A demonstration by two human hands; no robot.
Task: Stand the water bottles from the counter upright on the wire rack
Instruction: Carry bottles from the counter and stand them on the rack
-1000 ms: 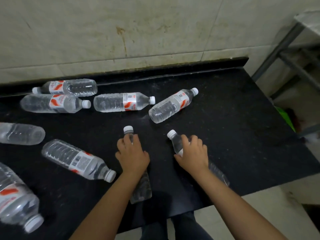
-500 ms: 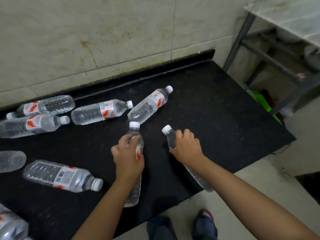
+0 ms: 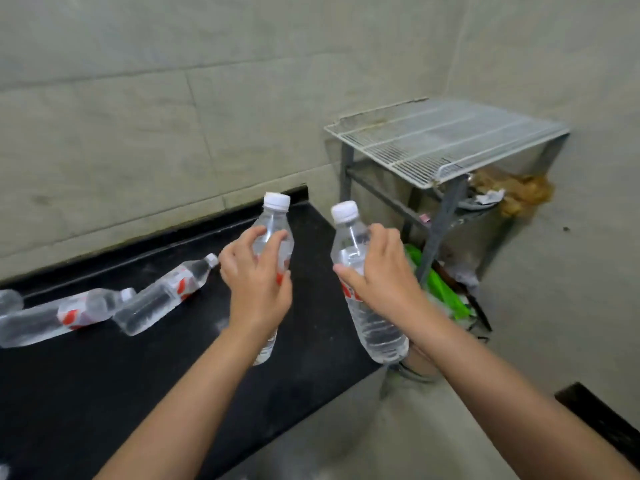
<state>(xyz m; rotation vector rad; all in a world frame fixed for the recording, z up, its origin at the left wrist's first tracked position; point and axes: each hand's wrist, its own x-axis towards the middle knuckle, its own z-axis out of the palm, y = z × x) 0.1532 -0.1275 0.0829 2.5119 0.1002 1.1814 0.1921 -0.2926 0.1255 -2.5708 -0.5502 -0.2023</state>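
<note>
My left hand (image 3: 254, 282) grips a clear water bottle (image 3: 273, 223) with a white cap, held nearly upright above the black counter (image 3: 104, 393). My right hand (image 3: 381, 275) grips a second clear bottle (image 3: 377, 334), cap up, past the counter's right end. The white wire rack (image 3: 446, 140) stands to the upper right on a grey metal frame, its top bare. More bottles lie on their sides on the counter: one (image 3: 162, 299) pointing toward the wall and another (image 3: 55, 317) at the left edge.
A tiled wall runs behind the counter. Under the rack's frame (image 3: 443, 216) sit brown clutter (image 3: 512, 192) and a green object (image 3: 440, 289). A concrete floor lies between the counter's end and the rack. A dark edge (image 3: 595, 414) shows at the lower right.
Both hands have lifted their bottles off the counter and tipped them upright. My view has swung right and up, bringing the wire rack into sight.
</note>
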